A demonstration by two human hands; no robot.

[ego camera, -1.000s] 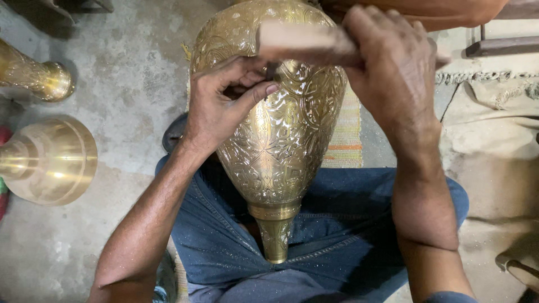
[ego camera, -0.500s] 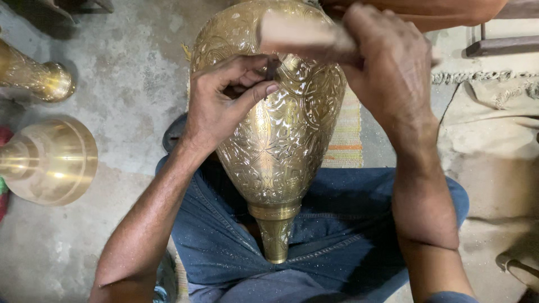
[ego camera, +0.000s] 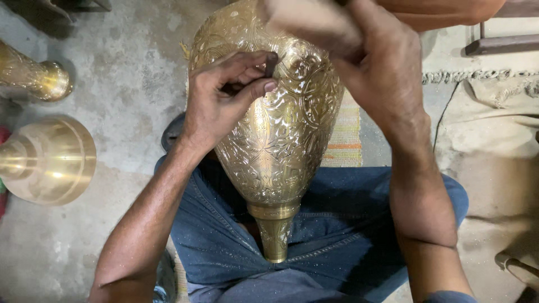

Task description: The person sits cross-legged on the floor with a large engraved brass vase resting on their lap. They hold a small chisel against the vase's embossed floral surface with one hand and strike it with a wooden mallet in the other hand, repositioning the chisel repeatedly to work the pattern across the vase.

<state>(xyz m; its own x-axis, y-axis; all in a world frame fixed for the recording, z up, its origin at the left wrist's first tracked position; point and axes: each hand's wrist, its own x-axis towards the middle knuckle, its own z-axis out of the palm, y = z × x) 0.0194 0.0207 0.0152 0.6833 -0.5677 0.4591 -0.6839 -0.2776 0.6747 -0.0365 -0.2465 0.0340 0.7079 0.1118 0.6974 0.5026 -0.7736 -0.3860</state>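
Head view. Large engraved brass vase (ego camera: 269, 140) lies across the person's lap on blue jeans (ego camera: 331, 224), narrow neck pointing toward the body, wide belly away from it. Surface covered in chased floral and scroll pattern.

Left hand (ego camera: 224, 101) rests on the upper left of the vase body. Its thumb and fingers are closed in a pinch around a small dark punch (ego camera: 270, 64), tip set against the metal.

Right hand (ego camera: 382, 73) is raised above the upper right of the vase, fingers wrapped in a closed grip around a pale wooden mallet (ego camera: 309, 22). Mallet head is blurred; cannot tell whether it touches the punch.

Surroundings: concrete floor (ego camera: 123, 73). Two other brass pieces at left, well apart from the vase: a flared brass base (ego camera: 50, 160) and a slimmer brass neck piece (ego camera: 33, 78) above it. Striped woven mat (ego camera: 345, 134) under the vase. Tan cloth (ego camera: 494, 151) at right.
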